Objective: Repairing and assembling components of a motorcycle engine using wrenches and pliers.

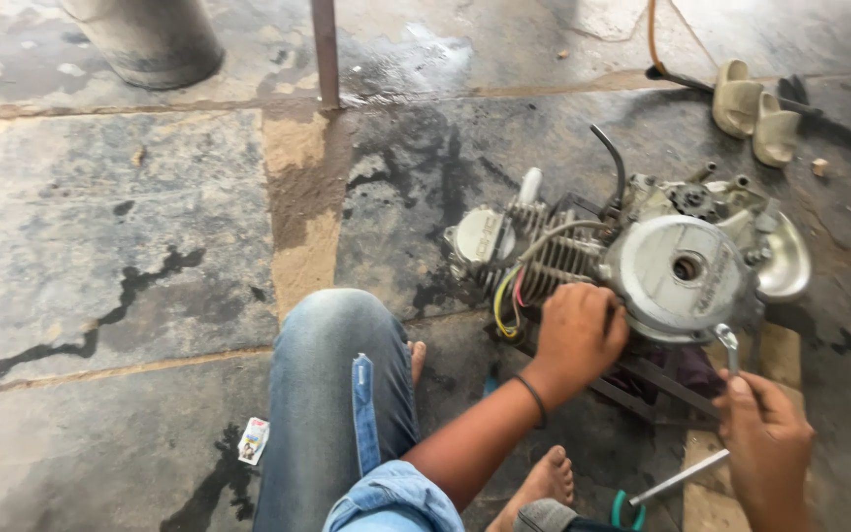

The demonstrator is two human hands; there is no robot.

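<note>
Squatting on a stained stone floor, jeans-clad knee at six o'clock. Small grey engine on a metal stand, toward three o'clock of the view. Left hand pressed on the engine's lower edge, beside the round side cover, fingers curled over it. Right hand at five o'clock, closed around a metal spanner, its head touching the cover's lower rim. Pale sandals at one o'clock.
</note>
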